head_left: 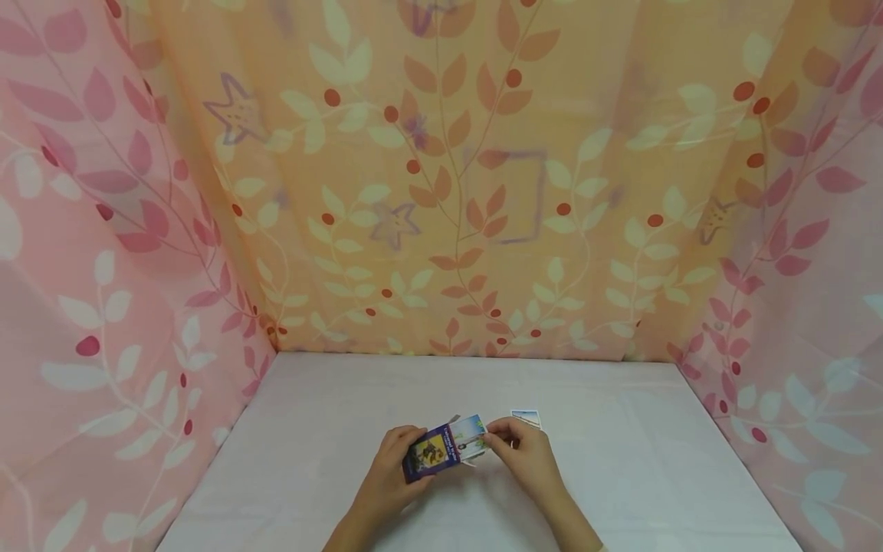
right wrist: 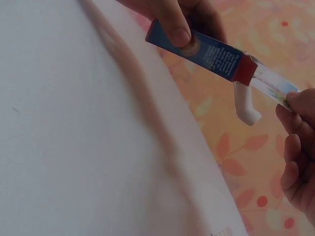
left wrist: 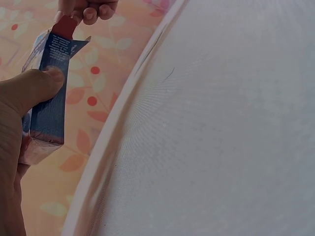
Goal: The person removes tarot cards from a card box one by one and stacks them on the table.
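My left hand (head_left: 392,477) grips a small dark blue card box (head_left: 416,464) with a picture on its front, thumb along one narrow side. The box's end towards the right is open, with a red flap (right wrist: 244,72) and a white flap (right wrist: 244,105) sticking out. From that end a picture card (head_left: 472,443) protrudes partway. My right hand (head_left: 530,458) pinches the card's outer edge between thumb and forefinger, also seen in the right wrist view. How many cards sit inside the box is hidden.
Another picture card (head_left: 526,417) lies on the white-covered table (head_left: 331,406) just behind my right hand, partly covered by it. Patterned curtains (head_left: 441,291) with leaves and berries enclose the table at the back and both sides.
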A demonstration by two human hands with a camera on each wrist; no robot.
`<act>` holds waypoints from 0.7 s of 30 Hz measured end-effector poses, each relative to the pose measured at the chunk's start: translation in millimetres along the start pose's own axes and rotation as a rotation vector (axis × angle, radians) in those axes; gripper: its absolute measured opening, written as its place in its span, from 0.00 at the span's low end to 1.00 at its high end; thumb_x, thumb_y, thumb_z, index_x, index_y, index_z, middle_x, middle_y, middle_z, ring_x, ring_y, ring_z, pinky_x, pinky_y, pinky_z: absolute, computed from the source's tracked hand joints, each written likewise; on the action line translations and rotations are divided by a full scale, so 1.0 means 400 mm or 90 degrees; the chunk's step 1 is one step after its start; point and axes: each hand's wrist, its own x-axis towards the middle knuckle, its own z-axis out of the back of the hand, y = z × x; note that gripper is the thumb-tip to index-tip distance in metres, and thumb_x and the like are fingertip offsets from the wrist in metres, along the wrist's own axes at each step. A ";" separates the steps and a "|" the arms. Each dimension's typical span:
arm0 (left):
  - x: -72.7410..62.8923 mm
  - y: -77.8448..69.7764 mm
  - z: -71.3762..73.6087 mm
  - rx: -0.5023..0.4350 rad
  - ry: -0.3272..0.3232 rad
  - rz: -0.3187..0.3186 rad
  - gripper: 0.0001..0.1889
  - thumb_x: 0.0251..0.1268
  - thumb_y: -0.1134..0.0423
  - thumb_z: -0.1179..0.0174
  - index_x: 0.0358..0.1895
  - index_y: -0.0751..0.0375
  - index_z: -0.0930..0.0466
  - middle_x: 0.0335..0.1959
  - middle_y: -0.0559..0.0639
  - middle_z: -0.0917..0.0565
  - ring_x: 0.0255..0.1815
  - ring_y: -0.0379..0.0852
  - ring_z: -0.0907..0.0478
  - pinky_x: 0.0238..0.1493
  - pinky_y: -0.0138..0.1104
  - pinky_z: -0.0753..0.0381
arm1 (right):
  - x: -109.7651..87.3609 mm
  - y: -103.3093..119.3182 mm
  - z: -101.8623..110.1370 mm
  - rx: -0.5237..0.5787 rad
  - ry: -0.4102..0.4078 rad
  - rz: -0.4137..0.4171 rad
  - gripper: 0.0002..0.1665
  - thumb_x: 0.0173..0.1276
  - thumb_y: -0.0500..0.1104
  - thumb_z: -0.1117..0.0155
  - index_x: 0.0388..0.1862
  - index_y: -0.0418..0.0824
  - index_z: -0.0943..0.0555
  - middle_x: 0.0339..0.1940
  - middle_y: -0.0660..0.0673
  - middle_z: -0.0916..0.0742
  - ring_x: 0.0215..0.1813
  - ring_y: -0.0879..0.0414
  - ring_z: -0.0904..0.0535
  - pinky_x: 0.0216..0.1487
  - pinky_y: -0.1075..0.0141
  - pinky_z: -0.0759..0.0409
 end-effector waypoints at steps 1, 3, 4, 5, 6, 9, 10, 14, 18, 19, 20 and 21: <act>0.001 -0.001 0.000 -0.001 0.000 -0.001 0.43 0.45 0.55 0.17 0.69 0.46 0.27 0.62 0.41 0.26 0.62 0.39 0.28 0.62 0.37 0.21 | 0.001 0.000 0.003 0.002 -0.006 0.000 0.07 0.61 0.43 0.22 0.35 0.54 0.13 0.27 0.60 0.14 0.28 0.62 0.23 0.30 0.72 0.27; 0.002 -0.001 0.000 -0.003 -0.002 -0.005 0.43 0.45 0.56 0.17 0.69 0.47 0.26 0.62 0.42 0.26 0.62 0.40 0.28 0.62 0.37 0.21 | 0.002 0.001 0.009 0.006 -0.015 -0.004 0.07 0.62 0.44 0.22 0.36 0.54 0.13 0.27 0.59 0.14 0.29 0.62 0.23 0.30 0.72 0.27; 0.002 -0.002 0.000 -0.003 -0.003 -0.007 0.43 0.44 0.56 0.16 0.69 0.47 0.26 0.62 0.42 0.26 0.62 0.40 0.28 0.61 0.37 0.21 | 0.003 0.001 0.012 0.011 -0.018 -0.007 0.07 0.62 0.44 0.22 0.36 0.54 0.13 0.27 0.59 0.14 0.30 0.61 0.23 0.30 0.72 0.27; 0.002 -0.002 0.000 -0.005 -0.003 -0.005 0.43 0.44 0.56 0.16 0.69 0.47 0.26 0.62 0.42 0.26 0.62 0.40 0.28 0.62 0.36 0.21 | 0.003 0.001 0.014 0.015 -0.022 -0.008 0.06 0.62 0.44 0.22 0.36 0.53 0.13 0.27 0.59 0.14 0.30 0.61 0.22 0.31 0.72 0.27; 0.002 -0.002 -0.001 -0.006 -0.004 -0.006 0.43 0.44 0.56 0.16 0.69 0.47 0.26 0.62 0.42 0.26 0.62 0.40 0.28 0.61 0.36 0.21 | 0.004 0.002 0.017 0.018 -0.025 -0.008 0.06 0.63 0.44 0.23 0.37 0.53 0.13 0.27 0.58 0.13 0.31 0.61 0.22 0.31 0.71 0.27; 0.001 -0.001 -0.002 -0.001 -0.003 -0.005 0.44 0.44 0.56 0.16 0.69 0.47 0.26 0.62 0.42 0.26 0.61 0.40 0.28 0.61 0.36 0.21 | 0.006 0.003 0.024 0.019 -0.035 -0.003 0.06 0.63 0.44 0.23 0.37 0.52 0.12 0.28 0.58 0.13 0.32 0.60 0.22 0.32 0.71 0.26; 0.000 -0.001 -0.002 0.004 -0.004 -0.008 0.44 0.44 0.57 0.16 0.69 0.48 0.26 0.62 0.43 0.26 0.61 0.41 0.28 0.61 0.36 0.21 | 0.006 0.003 0.026 0.018 -0.037 -0.002 0.06 0.63 0.45 0.23 0.37 0.53 0.12 0.28 0.58 0.14 0.32 0.60 0.22 0.32 0.71 0.27; -0.001 -0.003 -0.001 0.016 -0.003 -0.008 0.44 0.44 0.56 0.16 0.69 0.48 0.27 0.62 0.43 0.26 0.61 0.41 0.28 0.61 0.36 0.20 | 0.008 0.002 0.034 0.019 -0.050 0.005 0.06 0.63 0.46 0.23 0.37 0.52 0.12 0.28 0.57 0.14 0.32 0.60 0.22 0.32 0.71 0.27; -0.001 -0.009 0.001 0.012 0.002 0.004 0.44 0.44 0.56 0.16 0.70 0.48 0.27 0.62 0.42 0.26 0.62 0.40 0.28 0.61 0.38 0.20 | 0.009 -0.001 0.042 0.025 -0.067 0.009 0.06 0.63 0.46 0.23 0.38 0.50 0.12 0.28 0.56 0.13 0.32 0.61 0.23 0.31 0.71 0.27; 0.000 -0.010 0.001 0.009 0.004 0.008 0.44 0.44 0.56 0.16 0.69 0.47 0.27 0.62 0.42 0.26 0.62 0.40 0.28 0.61 0.39 0.20 | 0.010 -0.003 0.044 0.024 -0.069 0.007 0.06 0.63 0.45 0.23 0.38 0.50 0.12 0.28 0.56 0.13 0.32 0.60 0.22 0.31 0.71 0.26; 0.000 -0.011 0.002 0.006 0.005 0.012 0.44 0.44 0.56 0.16 0.69 0.47 0.27 0.62 0.42 0.26 0.62 0.40 0.28 0.62 0.39 0.20 | 0.011 -0.005 0.046 0.024 -0.072 0.007 0.06 0.63 0.45 0.23 0.38 0.51 0.12 0.29 0.56 0.13 0.32 0.60 0.22 0.31 0.71 0.26; 0.000 -0.012 0.002 0.001 0.007 0.017 0.44 0.44 0.56 0.16 0.69 0.47 0.27 0.62 0.41 0.27 0.62 0.39 0.28 0.62 0.39 0.20 | 0.011 -0.006 0.048 0.024 -0.074 0.008 0.06 0.63 0.45 0.23 0.38 0.51 0.12 0.29 0.56 0.13 0.32 0.61 0.22 0.30 0.71 0.26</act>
